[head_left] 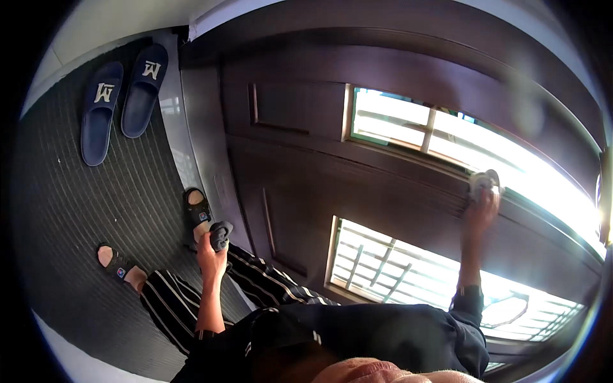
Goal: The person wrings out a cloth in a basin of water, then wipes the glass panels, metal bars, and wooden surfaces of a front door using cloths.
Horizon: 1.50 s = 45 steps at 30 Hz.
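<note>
My left hand [211,255] is low on the left, its fingers closed round a bunched dark grey cloth [220,235]. Reaching up at the right, my right hand [486,203] presses a pale, whitish cloth [483,185] against the frame of a dark brown wooden door [408,191]. That hand lies between the door's two window panes, at the lower edge of the upper pane [447,134]. The fingers are partly blurred, but they are bent over the cloth.
A pair of dark blue slides [99,131] lies on the ribbed dark mat [64,204] at the upper left. My sandalled feet stand on the floor near the door's base. Bars show through the lower window pane [377,262].
</note>
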### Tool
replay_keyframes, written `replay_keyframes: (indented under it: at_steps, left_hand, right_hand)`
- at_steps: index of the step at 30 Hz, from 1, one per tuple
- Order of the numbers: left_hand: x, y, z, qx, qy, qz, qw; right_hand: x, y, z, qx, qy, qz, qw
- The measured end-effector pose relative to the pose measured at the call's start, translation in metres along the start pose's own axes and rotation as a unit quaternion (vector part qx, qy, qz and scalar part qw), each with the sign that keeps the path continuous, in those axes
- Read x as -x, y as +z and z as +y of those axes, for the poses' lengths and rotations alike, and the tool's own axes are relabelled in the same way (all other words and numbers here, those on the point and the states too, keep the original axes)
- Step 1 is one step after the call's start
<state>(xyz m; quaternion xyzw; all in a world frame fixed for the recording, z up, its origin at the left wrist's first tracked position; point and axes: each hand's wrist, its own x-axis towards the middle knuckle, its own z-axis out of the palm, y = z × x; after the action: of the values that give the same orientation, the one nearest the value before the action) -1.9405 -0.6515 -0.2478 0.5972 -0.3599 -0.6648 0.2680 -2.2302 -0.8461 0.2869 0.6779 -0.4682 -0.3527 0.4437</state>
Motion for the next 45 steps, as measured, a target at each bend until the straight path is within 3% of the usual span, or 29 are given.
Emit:
replay_keyframes:
  at_steps: [4, 6, 8, 10, 13, 14, 16, 22, 23, 26, 29, 32, 35, 37, 38, 39, 40, 43, 45]
  left_hand:
    - [0.000, -0.006, 0.002, -0.021, -0.012, 0.003, 1.000]
    - [-0.002, -0.010, 0.006, -0.020, -0.030, -0.002, 0.999]
    - [-0.003, -0.010, 0.008, -0.027, -0.033, 0.013, 0.999]
    - [-0.005, -0.013, 0.005, -0.035, -0.034, 0.023, 0.999]
    - [-0.004, -0.017, -0.006, -0.034, -0.043, 0.049, 0.997]
    - [-0.005, -0.020, -0.012, -0.036, -0.034, 0.067, 0.996]
    - [-0.004, -0.028, -0.011, -0.018, -0.030, 0.091, 0.995]
    - [-0.008, -0.031, -0.011, 0.004, -0.096, 0.111, 0.989]
    - [-0.004, -0.027, -0.013, 0.028, -0.119, 0.092, 0.988]
    - [-0.004, -0.020, -0.011, 0.035, -0.119, 0.073, 0.990]
    - [-0.003, -0.027, -0.007, 0.038, -0.123, 0.061, 0.990]
    - [-0.010, -0.026, -0.007, 0.040, -0.104, 0.081, 0.990]
    - [-0.017, -0.029, 0.006, 0.038, -0.075, 0.093, 0.992]
    - [-0.018, -0.035, 0.016, 0.029, -0.073, 0.090, 0.993]
    - [-0.016, -0.035, 0.017, 0.029, -0.069, 0.090, 0.993]
    - [-0.015, -0.035, 0.015, 0.028, -0.069, 0.089, 0.993]
    - [-0.014, -0.036, 0.014, 0.026, -0.067, 0.087, 0.994]
    - [-0.010, -0.032, 0.008, 0.055, -0.040, 0.108, 0.992]
    - [-0.011, -0.035, 0.015, 0.063, -0.045, 0.089, 0.993]
  right_hand:
    - [-0.015, 0.032, -0.097, -0.141, -0.077, -0.106, 0.981]
    - [-0.018, 0.056, -0.155, -0.114, -0.134, -0.110, 0.978]
    - [-0.030, 0.088, -0.210, -0.252, -0.190, -0.108, 0.943]
    - [-0.056, 0.101, -0.276, -0.277, -0.207, -0.122, 0.930]
    - [-0.082, 0.156, -0.350, -0.285, -0.224, -0.093, 0.928]
    - [-0.092, 0.177, -0.367, -0.258, -0.257, -0.127, 0.923]
    - [-0.126, 0.190, -0.405, -0.063, -0.313, -0.242, 0.916]
    - [-0.145, 0.247, -0.495, -0.171, -0.184, -0.180, 0.951]
    - [-0.140, 0.251, -0.504, -0.166, -0.225, -0.218, 0.935]
    - [-0.133, 0.268, -0.553, -0.189, -0.202, -0.286, 0.917]
    - [-0.125, 0.256, -0.551, -0.150, -0.275, -0.244, 0.918]
    - [-0.150, 0.197, -0.524, -0.132, -0.306, -0.432, 0.838]
    - [-0.185, 0.176, -0.497, -0.264, -0.297, -0.414, 0.819]
    - [-0.234, 0.105, -0.452, -0.319, -0.323, -0.174, 0.874]
    - [-0.255, 0.079, -0.424, -0.334, -0.297, -0.101, 0.889]
    - [-0.267, 0.047, -0.388, -0.347, -0.290, 0.074, 0.889]
    - [-0.269, 0.015, -0.353, -0.310, -0.240, 0.172, 0.904]
    - [-0.268, -0.028, -0.256, -0.207, -0.156, 0.197, 0.946]
    - [-0.271, -0.046, -0.243, -0.104, -0.158, 0.195, 0.962]
